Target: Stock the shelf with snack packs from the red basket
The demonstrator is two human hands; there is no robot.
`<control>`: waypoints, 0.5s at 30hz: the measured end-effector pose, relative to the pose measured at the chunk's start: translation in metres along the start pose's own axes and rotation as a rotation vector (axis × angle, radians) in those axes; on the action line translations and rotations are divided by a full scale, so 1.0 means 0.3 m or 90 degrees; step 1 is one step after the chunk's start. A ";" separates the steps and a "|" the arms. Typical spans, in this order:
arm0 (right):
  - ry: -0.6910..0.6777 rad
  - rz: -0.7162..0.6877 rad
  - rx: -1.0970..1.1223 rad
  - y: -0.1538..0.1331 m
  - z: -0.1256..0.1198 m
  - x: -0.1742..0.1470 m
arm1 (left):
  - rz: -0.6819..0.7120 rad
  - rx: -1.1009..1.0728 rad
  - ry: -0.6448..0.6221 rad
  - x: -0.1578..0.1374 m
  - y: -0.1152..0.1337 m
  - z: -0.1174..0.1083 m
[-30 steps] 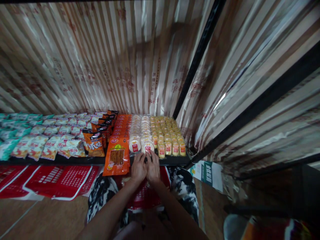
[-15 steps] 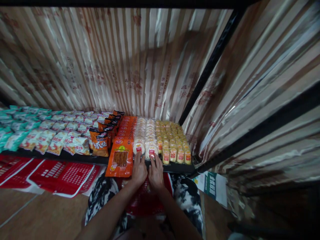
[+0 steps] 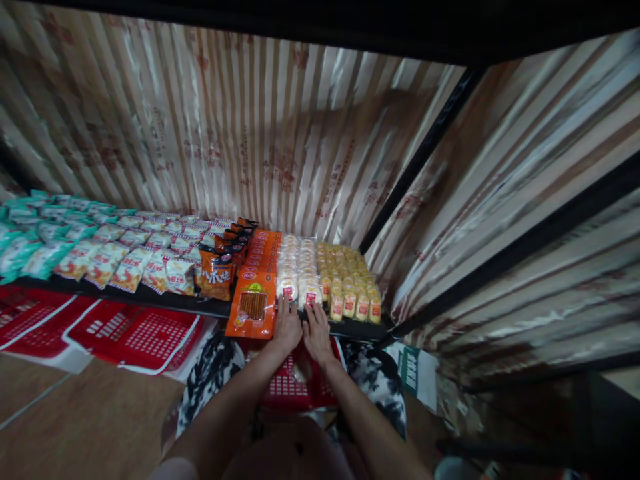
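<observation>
Two rows of white round wrapped snacks (image 3: 299,263) with red labels run back from the shelf's front edge. My left hand (image 3: 287,325) has its fingers stretched out against the front packet (image 3: 287,289) of the left row. Against the front packet (image 3: 311,293) of the right row rest the fingers of my right hand (image 3: 317,331), slightly spread. Neither hand grips anything. On the left stands an orange bag of brown sticks (image 3: 253,303), heading a row of like bags. Small yellow wrapped cakes (image 3: 350,293) fill several rows on the right.
Orange-and-black bags (image 3: 215,273), white snack bags (image 3: 127,267) and teal packets (image 3: 47,259) line the shelf (image 3: 360,330) leftward. A red basket (image 3: 300,387) sits between my knees; another red basket (image 3: 135,333) is below left. A black post (image 3: 425,157) rises at right.
The view has shifted, so the shelf goods appear a little further right, and more of the basket between my knees shows. Both hands stay at the fronts of the white snack rows.
</observation>
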State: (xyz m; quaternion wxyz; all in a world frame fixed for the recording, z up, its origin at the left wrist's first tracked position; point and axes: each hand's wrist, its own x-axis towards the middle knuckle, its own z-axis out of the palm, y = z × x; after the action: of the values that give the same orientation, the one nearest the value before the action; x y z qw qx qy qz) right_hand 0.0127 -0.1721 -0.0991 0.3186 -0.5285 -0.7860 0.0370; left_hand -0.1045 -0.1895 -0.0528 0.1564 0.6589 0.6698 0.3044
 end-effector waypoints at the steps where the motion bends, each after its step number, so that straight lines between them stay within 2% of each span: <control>1: 0.006 -0.010 0.002 0.003 -0.001 0.002 | 0.003 -0.001 0.002 0.000 -0.001 -0.001; 6: 0.060 -0.061 0.024 0.031 0.001 0.004 | 0.013 -0.033 0.027 -0.017 -0.009 -0.010; 11: 0.047 -0.058 0.021 0.055 0.023 0.004 | 0.034 -0.017 -0.023 -0.053 0.003 -0.038; 15: 0.056 -0.063 0.038 0.071 0.031 -0.003 | 0.053 0.014 0.004 -0.090 0.030 -0.051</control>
State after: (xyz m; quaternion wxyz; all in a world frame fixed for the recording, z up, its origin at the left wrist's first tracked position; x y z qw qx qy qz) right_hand 0.0251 -0.1608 -0.1154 0.3698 -0.4800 -0.7952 0.0217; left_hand -0.1046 -0.2196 -0.0408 0.1344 0.6866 0.6458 0.3056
